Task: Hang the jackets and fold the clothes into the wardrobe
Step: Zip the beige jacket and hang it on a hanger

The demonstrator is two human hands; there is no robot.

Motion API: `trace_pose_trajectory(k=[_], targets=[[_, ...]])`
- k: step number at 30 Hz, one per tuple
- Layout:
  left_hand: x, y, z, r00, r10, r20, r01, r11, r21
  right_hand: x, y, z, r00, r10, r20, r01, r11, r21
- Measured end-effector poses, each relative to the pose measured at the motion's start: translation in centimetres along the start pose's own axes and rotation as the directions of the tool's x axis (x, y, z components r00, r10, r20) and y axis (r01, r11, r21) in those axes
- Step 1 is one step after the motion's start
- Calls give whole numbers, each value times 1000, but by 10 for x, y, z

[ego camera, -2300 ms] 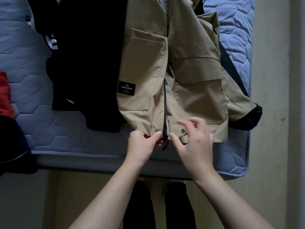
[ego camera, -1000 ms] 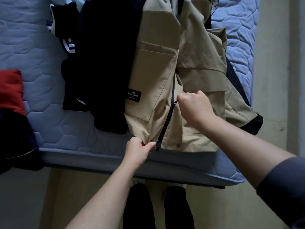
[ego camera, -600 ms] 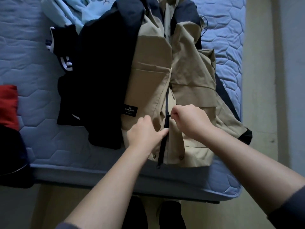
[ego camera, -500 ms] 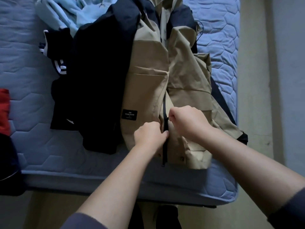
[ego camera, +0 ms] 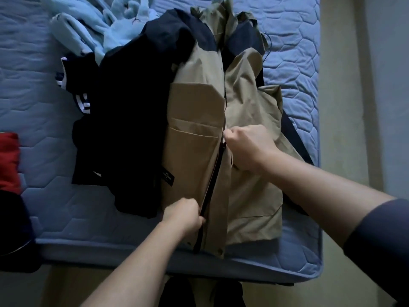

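Khaki fabric jacket with navy shoulder panels (ego camera: 243, 103) is lying front-up on the blue quilted mattress (ego camera: 44, 107), hem reaching the near edge, toward the near right corner. Its dark zipper (ego camera: 213, 182) is running up the middle, joined low down; higher up the front flaps are hiding it.

Left hand (ego camera: 186, 214) is gripping the jacket's left front panel just beside the zipper, near the hem, fingers curled into the cloth. Right hand (ego camera: 247, 147) is sitting mid-chest on the zipper line, fingers curled tight in a fist at the top of the visible teeth. The pull itself is hidden under the knuckles, so what they are pinching cannot be told.

Black label patch (ego camera: 167, 179) on the left pocket is blurred, its text unreadable. A dark, nearly black garment (ego camera: 124, 129) is lying against the jacket's left side, its folds lost in shadow. A light blue fleece garment (ego camera: 93, 29) is bunching at the far side. A red cloth (ego camera: 8, 162) is being cut off by the frame at the mattress's left.
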State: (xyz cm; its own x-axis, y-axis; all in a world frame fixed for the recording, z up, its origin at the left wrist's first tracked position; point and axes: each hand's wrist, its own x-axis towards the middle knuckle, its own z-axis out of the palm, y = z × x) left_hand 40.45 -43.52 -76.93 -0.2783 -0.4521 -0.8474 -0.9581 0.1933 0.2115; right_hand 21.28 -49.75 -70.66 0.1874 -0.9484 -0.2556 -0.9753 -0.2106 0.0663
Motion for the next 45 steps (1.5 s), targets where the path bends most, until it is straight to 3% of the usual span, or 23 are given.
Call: trace_pose_trajectory(k=[4, 7, 8, 10, 11, 13, 14, 15, 16, 19, 22, 24, 27, 28, 29, 31, 33, 35, 37, 38, 40, 43, 45], targets=[[-5, -3, 11, 998, -43, 55, 43, 999, -15, -10, -10, 3, 999, -38, 7, 37, 999, 33], [-4, 1, 1, 997, -69, 22, 68, 997, 21, -21, -13, 14, 998, 60, -4, -57, 967, 248], [-3, 4, -7, 997, -75, -1, 75, 997, -10, -22, -12, 18, 993, 117, 5, -110, 917, 383], [0, 11, -32, 981, -112, -159, 83, 981, -177, -21, -9, 22, 966, 223, 129, -251, 707, 661], [2, 17, -49, 938, -148, -314, 57, 958, -281, -19, -6, 25, 953, 236, 187, -296, 611, 734], [9, 29, -82, 720, -212, -660, -77, 922, -380, -16, -2, 29, 949, 212, 232, -312, 548, 776], [16, 35, -96, 605, -212, -768, -132, 924, -359, -14, -2, 32, 952, 194, 238, -306, 531, 790], [24, 41, -108, 541, -194, -818, -145, 937, -318, -12, -4, 34, 955, 179, 235, -295, 505, 812], [32, 46, -120, 528, -158, -834, -131, 956, -264, -10, -5, 36, 960, 170, 224, -279, 471, 837], [56, 54, -147, 624, 93, -776, -18, 994, 104, -6, -7, 42, 959, 177, 223, -272, 341, 900], [72, 41, -165, 673, 351, -651, 21, 871, 491, -3, 0, 46, 947, 211, 241, -285, 215, 934], [74, 29, -174, 704, 400, -586, -65, 859, 507, 1, 2, 46, 927, 238, 290, -317, 84, 945], [69, 16, -179, 703, 436, -562, -187, 876, 445, 18, -4, 40, 821, 244, 516, -433, -324, 841], [67, 12, -180, 699, 429, -572, -212, 889, 407, 25, -5, 38, 792, 224, 568, -470, -371, 801], [64, 9, -181, 702, 427, -571, -233, 894, 382, 32, -5, 37, 782, 212, 586, -515, -310, 799], [58, 2, -179, 712, 434, -552, -243, 890, 387, 43, -4, 36, 806, 207, 554, -553, -67, 830], [52, -8, -181, 742, 391, -544, -195, 903, 382, 43, 0, 35, 826, 240, 509, -527, 10, 850], [46, -17, -181, 779, 301, -550, -132, 936, 326, 30, 5, 37, 830, 269, 488, -464, -152, 873], [38, -18, -175, 789, 227, -571, -84, 960, 267, 5, 8, 38, 823, 255, 507, -367, -443, 818], [34, -15, -169, 762, 239, -602, -97, 961, 259, -8, 8, 41, 820, 250, 515, -306, -569, 763], [26, -6, -149, 619, 339, -708, -170, 938, 301, -29, 8, 46, 815, 245, 525, -217, -711, 669], [15, 7, -116, 355, 472, -807, -292, 876, 384, -39, 6, 48, 816, 255, 518, -172, -749, 640], [7, 12, -92, 366, 493, -790, -306, 865, 398, -37, 4, 46, 821, 263, 506, -162, -744, 648]])
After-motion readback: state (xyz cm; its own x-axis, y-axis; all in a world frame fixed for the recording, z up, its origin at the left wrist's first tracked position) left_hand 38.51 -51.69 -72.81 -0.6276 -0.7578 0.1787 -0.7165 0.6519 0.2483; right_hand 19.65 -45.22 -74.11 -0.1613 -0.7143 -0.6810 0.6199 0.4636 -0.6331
